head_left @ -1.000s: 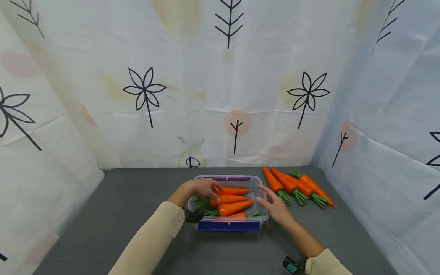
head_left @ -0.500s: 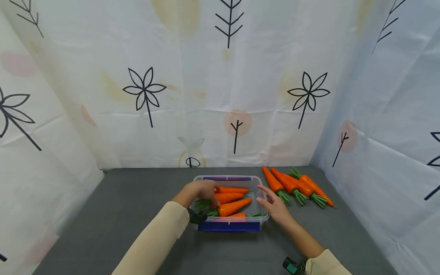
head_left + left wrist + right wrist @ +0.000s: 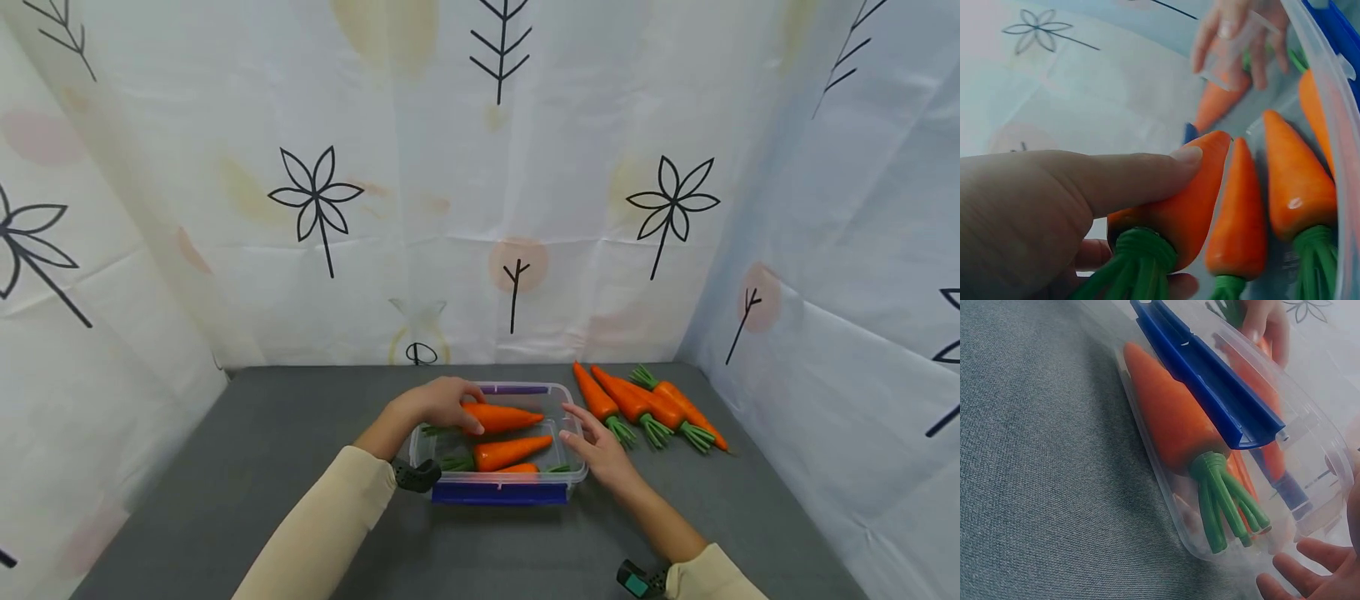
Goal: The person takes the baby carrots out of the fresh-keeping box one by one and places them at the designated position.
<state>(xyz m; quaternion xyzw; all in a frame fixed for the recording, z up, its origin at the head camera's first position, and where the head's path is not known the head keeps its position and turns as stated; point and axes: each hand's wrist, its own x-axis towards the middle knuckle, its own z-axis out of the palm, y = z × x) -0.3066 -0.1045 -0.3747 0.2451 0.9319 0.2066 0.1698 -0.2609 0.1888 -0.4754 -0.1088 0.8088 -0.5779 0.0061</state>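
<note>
My left hand (image 3: 441, 403) grips an orange carrot (image 3: 504, 417) with green stems over the left part of a clear plastic box (image 3: 499, 478) with blue clips. In the left wrist view the thumb lies along the top of this carrot (image 3: 1200, 200), its stems pointing back toward the wrist. Below it in the box lie a carrot (image 3: 1239, 219) and another carrot (image 3: 1297, 178); a further carrot (image 3: 1169, 412) lies along the near wall. My right hand (image 3: 606, 457) rests at the box's right end, fingers extended and spread against the wall.
Several more carrots (image 3: 648, 404) lie on the grey tabletop (image 3: 300, 467) right of the box, close to the back edge. A white patterned curtain (image 3: 450, 183) rises behind the table and along both sides. Dark bands with devices sit on both wrists.
My left hand dipped into the box, closed around a carrot and raised it slightly, moving back toward the far side. The right hand and the box stay put.
</note>
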